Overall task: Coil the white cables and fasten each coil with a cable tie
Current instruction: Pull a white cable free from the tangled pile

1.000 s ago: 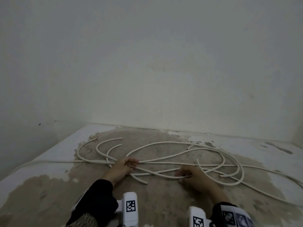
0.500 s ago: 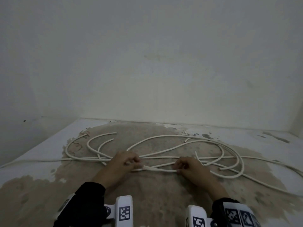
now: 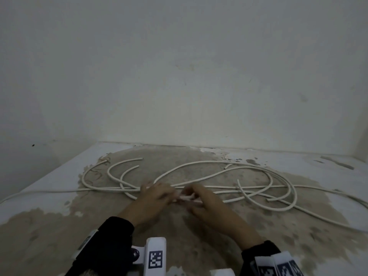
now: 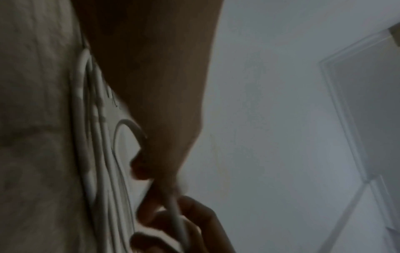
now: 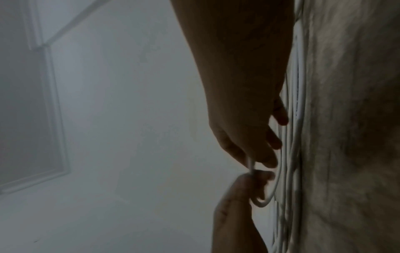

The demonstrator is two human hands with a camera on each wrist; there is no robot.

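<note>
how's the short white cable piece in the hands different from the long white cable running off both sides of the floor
The short white cable piece is pinched between the left hand and right hand, bent into a small loop in the right wrist view; the long white cable is not gripped. The short piece is raised off the stained floor; the long one lies on it, nearly straight. Both are thin, white and round.

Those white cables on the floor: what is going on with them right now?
A person is working at loose white cables spread over a stained floor. The left hand and right hand are close together, each pinching a short stretch of one cable between them. The left-wrist view shows the cable held in the fingers. Nothing is coiled yet, and no cable tie is visible.
</note>
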